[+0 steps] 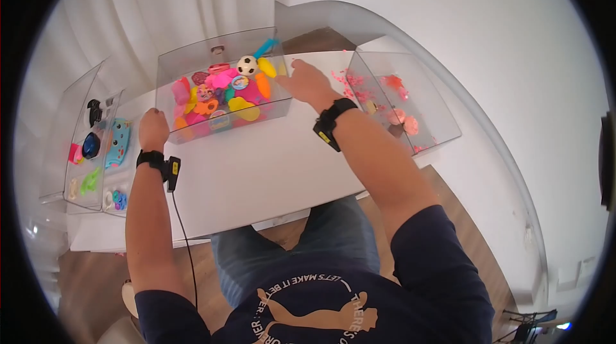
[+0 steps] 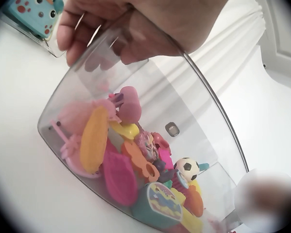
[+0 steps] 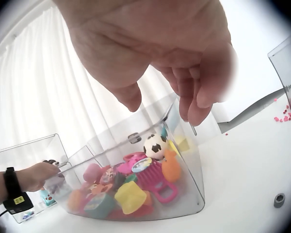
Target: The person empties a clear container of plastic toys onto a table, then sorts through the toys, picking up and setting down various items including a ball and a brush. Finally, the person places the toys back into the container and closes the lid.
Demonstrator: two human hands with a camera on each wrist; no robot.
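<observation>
A clear plastic box (image 1: 250, 116) full of colourful toys sits on the white table. Among the toys are a small soccer ball (image 1: 247, 65), a yellow piece (image 3: 131, 197), a pink basket-like toy (image 3: 157, 187) and an orange toy (image 3: 171, 167). My left hand (image 1: 154, 129) grips the left wall of this box at its upper edge, fingers outside and thumb on the inner side. At the opposite end, my right hand (image 1: 309, 84) hovers by the right rim, thumb and fingers spread apart and holding nothing.
To the left stands another clear box (image 1: 64, 145) with a blue toy case (image 1: 117, 143) beside it. A third clear box (image 1: 443, 142) holds pink pieces on the right, with pink petals (image 1: 350, 85) scattered nearby. A white curtain (image 1: 160, 4) hangs behind.
</observation>
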